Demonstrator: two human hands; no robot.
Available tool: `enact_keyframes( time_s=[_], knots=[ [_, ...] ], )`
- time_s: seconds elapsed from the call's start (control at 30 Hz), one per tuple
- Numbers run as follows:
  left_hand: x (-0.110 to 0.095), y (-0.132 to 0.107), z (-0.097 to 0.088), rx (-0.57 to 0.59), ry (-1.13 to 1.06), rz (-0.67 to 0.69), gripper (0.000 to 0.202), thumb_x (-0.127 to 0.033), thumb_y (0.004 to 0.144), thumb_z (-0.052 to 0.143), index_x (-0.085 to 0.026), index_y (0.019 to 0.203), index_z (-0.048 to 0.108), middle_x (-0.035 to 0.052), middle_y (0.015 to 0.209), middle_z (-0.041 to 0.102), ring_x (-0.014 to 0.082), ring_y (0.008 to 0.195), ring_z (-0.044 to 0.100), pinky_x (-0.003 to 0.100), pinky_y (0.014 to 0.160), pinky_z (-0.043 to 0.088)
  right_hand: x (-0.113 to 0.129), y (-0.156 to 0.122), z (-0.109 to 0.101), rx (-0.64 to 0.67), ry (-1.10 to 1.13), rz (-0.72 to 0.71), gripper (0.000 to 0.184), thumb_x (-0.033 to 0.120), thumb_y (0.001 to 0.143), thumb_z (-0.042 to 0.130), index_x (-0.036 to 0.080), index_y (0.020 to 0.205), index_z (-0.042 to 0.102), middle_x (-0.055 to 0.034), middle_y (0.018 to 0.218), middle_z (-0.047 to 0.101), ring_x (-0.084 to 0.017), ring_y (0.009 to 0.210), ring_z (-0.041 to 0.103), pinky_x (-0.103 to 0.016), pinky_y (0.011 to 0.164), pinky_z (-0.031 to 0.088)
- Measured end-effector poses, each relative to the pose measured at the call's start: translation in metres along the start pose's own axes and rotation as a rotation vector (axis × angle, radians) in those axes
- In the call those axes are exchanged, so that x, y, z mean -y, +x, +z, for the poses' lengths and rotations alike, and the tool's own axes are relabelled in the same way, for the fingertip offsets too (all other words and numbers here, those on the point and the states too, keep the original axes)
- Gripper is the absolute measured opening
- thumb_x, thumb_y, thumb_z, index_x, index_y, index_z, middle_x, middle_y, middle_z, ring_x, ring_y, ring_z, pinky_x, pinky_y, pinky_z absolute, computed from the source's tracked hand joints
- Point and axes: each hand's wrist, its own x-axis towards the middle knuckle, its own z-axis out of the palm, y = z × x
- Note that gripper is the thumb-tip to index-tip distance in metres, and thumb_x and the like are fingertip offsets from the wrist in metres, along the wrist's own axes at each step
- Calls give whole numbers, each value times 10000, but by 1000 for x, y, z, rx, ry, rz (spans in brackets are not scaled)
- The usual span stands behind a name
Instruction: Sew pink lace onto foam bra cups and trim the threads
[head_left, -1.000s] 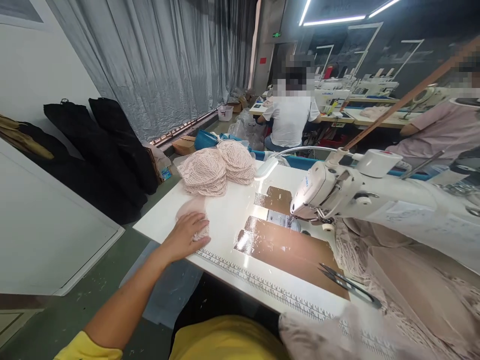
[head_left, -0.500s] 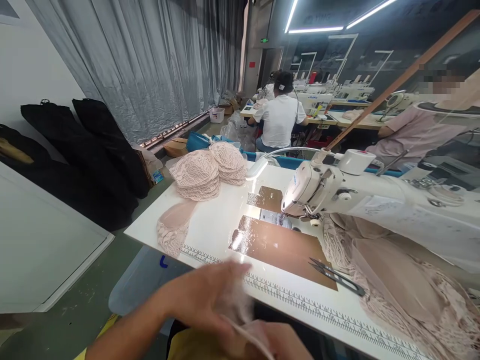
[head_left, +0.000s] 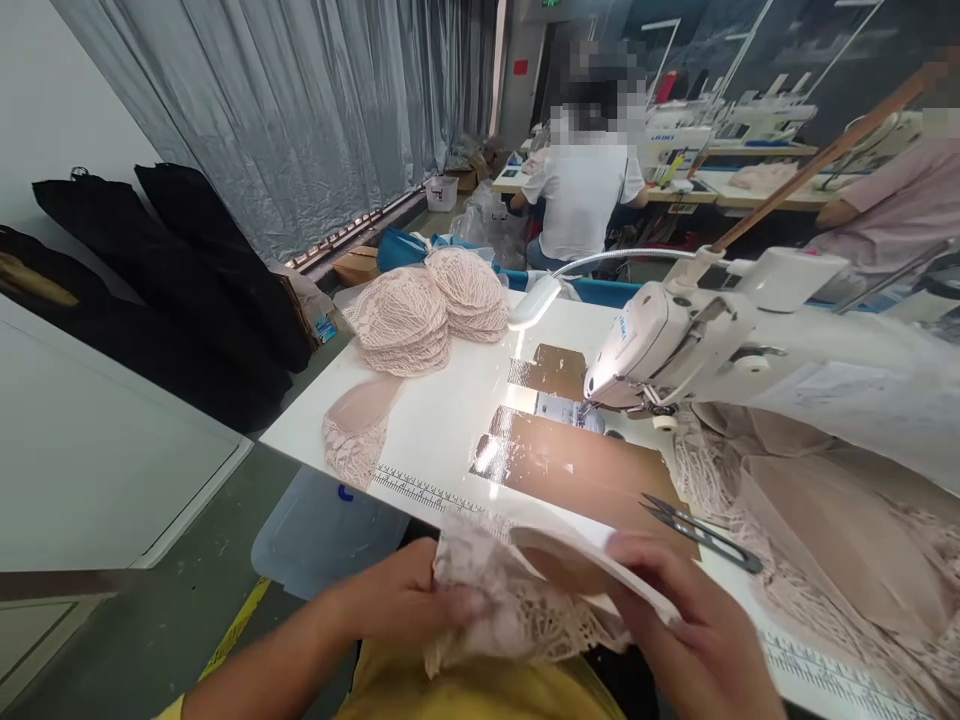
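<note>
You hold a pale pink lace bra cup (head_left: pixel 517 605) in both hands, just short of the table's (head_left: pixel 450 420) near edge. Your left hand (head_left: pixel 405 600) pinches the scalloped openwork. Your right hand (head_left: pixel 694 630) clasps the smooth padded rim. The cup's long axis runs left to right. The sewing machine (head_left: pixel 652 340) stands ahead, nearer your right hand, with the thread snips (head_left: pixel 701 532) between.

The person wears a bright yellow top (head_left: pixel 465 695), plain cloth with soft folds where it shows along the lower edge of the view. A sliver of matching yellow sleeve (head_left: pixel 171 713) ends high on the left arm, so the forearm below it is bare. The left hand (head_left: pixel 401 600) and the right hand (head_left: pixel 694 635) are bare too, fingers uncovered to the tips
</note>
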Motion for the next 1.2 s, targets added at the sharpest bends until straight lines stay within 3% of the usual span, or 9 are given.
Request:
enact_keyframes(
  time_s=[0.1, 0.23, 0.33, 0.47, 0.67, 0.8, 0.93, 1.07, 1.2],
  knots=[
    [-14, 6, 6, 376, -251, 57, 590, -452, 784, 653, -204, 1301, 516, 85, 1068, 610, 211, 875, 610, 297, 735, 486, -5, 9, 20, 430, 229, 115, 218, 364, 860, 543, 214, 916, 691, -50, 883, 680, -195, 781, 602, -278, 706, 486],
    [-21, 23, 9, 67, -116, 57, 970, -339, 676, 786, -369, 1459, 216, 76, 1233, 514, 162, 865, 577, 254, 668, 483, -11, 7, 39, 705, 558, 361, 202, 370, 792, 642, 181, 798, 711, -31, 789, 662, -180, 748, 562, -283, 696, 462],
    [-14, 43, 2, -60, 11, 106, 914, -305, 651, 801, -324, 1432, 327, 88, 1306, 456, 215, 1083, 501, 339, 901, 445, -10, 3, 42, 721, 765, 532, 216, 359, 691, 743, 156, 674, 669, -8, 686, 608, -136, 644, 510, -252, 602, 429],
    [0, 60, -8, 244, -325, -95, 792, -371, 675, 779, -235, 1372, 427, 86, 1160, 548, 192, 967, 568, 333, 856, 462, -5, 4, 34, 477, 857, 616, 277, 366, 633, 793, 171, 683, 603, 18, 640, 567, -117, 600, 492, -230, 551, 401],
    [-6, 59, -9, 274, -306, -175, 355, -416, 770, 689, -114, 956, 666, 50, 854, 607, 176, 789, 573, 287, 761, 469, -12, 6, 24, 8, 603, 546, 517, 430, 725, 721, 255, 1176, 537, 24, 706, 579, -138, 628, 540, -248, 594, 430],
    [-10, 65, -2, 169, -212, -30, 307, -415, 831, 612, -112, 861, 651, 53, 840, 566, 166, 784, 541, 265, 737, 461, -22, 12, 22, 127, 389, 360, 323, 505, 777, 629, 227, 940, 656, -17, 742, 603, -174, 701, 548, -285, 667, 447],
    [-6, 69, 1, 63, -153, -24, 320, -413, 863, 569, -102, 803, 617, 19, 717, 500, 113, 654, 465, 227, 621, 403, -27, 22, 11, 392, 508, 270, 577, 681, 835, 367, 189, 720, 644, -45, 710, 580, -180, 652, 523, -297, 609, 433],
    [-6, 72, 2, 51, -168, -27, 310, -397, 855, 589, -96, 782, 608, 7, 681, 487, 100, 635, 442, 218, 602, 376, -24, 26, 9, 482, 456, 241, 423, 598, 782, 564, 188, 721, 650, -37, 764, 598, -182, 703, 542, -284, 636, 427],
    [-4, 76, 4, -2, -441, -87, 304, -387, 792, 679, -99, 740, 597, -2, 657, 512, 82, 588, 464, 197, 569, 383, -22, 23, 11, 325, 600, 367, 294, 443, 743, 683, 179, 631, 619, -20, 711, 605, -151, 643, 539, -256, 582, 425]
  ],
)
